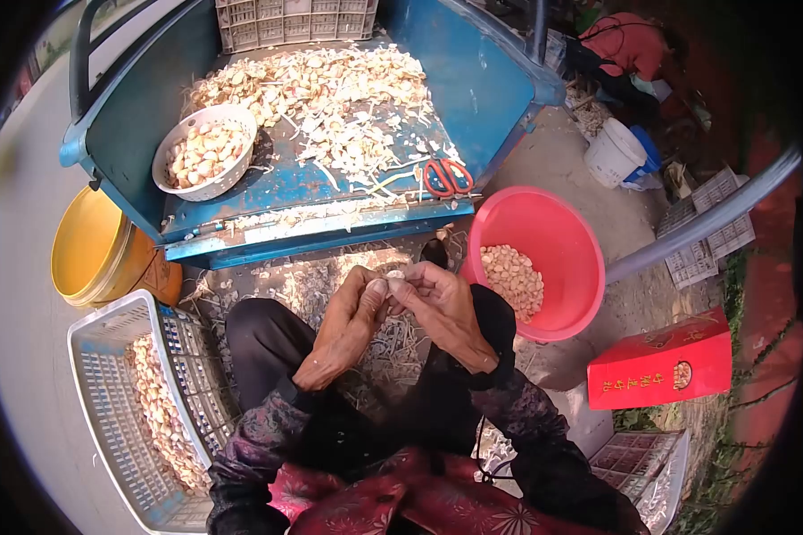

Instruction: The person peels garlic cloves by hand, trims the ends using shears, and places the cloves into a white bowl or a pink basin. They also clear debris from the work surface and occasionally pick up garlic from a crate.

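Observation:
My left hand (346, 314) and my right hand (440, 310) meet above my lap, thumbs and fingertips pinched together around a small pale piece (395, 275), mostly hidden by the fingers. It resembles the pale clove-like pieces nearby. Beyond the hands, the blue cart bed (285, 178) carries a heap of pale pieces and peelings (352, 98). On its left side stands a white bowl (207, 152) of whitish pieces. Red-handled scissors (448, 178) lie at its front edge. Right of my hands, a pink tub (567, 267) holds peeled pieces.
A grey crate (192, 357) with pieces sits at left, beside a yellow bucket (89, 245). At right are a red box (660, 361), a white bucket (614, 153) and a curved metal bar (705, 218). Another crate (638, 464) is lower right. Peelings litter the ground.

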A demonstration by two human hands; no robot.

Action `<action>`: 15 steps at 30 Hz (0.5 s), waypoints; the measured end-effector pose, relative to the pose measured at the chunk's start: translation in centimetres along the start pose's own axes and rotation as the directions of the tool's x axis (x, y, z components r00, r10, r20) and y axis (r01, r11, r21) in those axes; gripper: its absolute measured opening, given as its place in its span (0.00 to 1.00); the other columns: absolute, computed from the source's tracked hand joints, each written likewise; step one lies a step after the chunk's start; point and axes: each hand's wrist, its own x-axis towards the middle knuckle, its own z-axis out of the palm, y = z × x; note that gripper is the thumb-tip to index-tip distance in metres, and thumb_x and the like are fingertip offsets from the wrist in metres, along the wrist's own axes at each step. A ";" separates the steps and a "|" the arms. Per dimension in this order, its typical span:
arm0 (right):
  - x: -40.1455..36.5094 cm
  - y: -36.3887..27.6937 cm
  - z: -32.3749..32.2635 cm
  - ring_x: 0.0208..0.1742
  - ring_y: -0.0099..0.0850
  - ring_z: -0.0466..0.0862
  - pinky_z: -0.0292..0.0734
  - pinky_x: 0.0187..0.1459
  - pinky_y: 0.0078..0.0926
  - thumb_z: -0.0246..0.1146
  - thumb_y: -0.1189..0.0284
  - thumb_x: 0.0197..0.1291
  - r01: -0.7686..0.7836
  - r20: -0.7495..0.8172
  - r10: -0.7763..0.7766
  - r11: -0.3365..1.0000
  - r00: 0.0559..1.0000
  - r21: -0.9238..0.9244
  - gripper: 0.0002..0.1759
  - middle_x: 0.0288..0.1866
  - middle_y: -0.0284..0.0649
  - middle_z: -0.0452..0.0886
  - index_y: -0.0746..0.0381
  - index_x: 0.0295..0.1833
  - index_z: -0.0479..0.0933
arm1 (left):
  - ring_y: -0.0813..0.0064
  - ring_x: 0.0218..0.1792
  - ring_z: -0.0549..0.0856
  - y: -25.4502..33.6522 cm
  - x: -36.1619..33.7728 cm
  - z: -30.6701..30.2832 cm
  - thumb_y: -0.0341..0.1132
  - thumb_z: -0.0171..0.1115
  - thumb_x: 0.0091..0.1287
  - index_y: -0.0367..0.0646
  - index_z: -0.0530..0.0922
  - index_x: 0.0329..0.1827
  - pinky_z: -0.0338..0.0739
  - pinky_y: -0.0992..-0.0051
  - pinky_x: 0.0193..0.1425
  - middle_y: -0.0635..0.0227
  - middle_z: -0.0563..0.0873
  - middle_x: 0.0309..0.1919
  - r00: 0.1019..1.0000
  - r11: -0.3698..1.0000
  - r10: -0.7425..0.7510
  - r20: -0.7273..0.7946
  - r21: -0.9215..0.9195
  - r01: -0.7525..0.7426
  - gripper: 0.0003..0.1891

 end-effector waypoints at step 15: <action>22.1 -0.2 -2.5 0.27 0.39 0.82 0.74 0.30 0.35 0.61 0.69 0.57 0.280 0.171 -0.231 0.622 0.958 -0.731 0.12 0.25 0.49 0.82 0.69 0.35 0.80 | 0.79 0.22 0.70 2.8 16.3 -10.4 0.32 0.46 0.72 0.38 0.68 0.43 0.62 0.83 0.18 0.63 0.78 0.32 0.981 0.593 -0.166 -0.100 -0.805 0.018 0.06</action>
